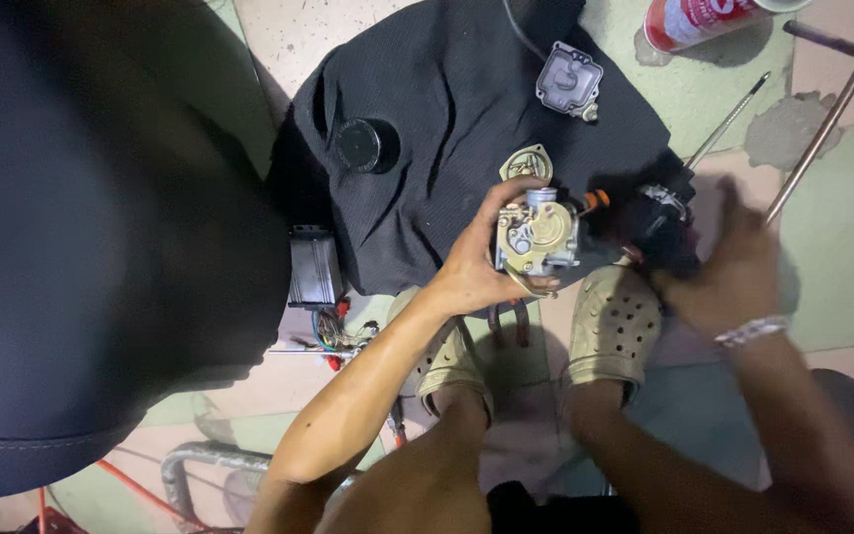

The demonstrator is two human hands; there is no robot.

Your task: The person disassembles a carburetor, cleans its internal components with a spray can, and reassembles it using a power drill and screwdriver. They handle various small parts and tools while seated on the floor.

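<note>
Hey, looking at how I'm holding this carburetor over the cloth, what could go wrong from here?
The left hand alone grips the carburetor over the hard floor, so a slip could drop it. The loose gasket and grey cover lie on the black cloth and could get knocked off. The right hand is blurred.

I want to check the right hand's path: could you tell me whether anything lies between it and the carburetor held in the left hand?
Yes. A dark, blurred part sits between the right hand and the carburetor gripped by the left hand. The right hand is at that part.
</note>
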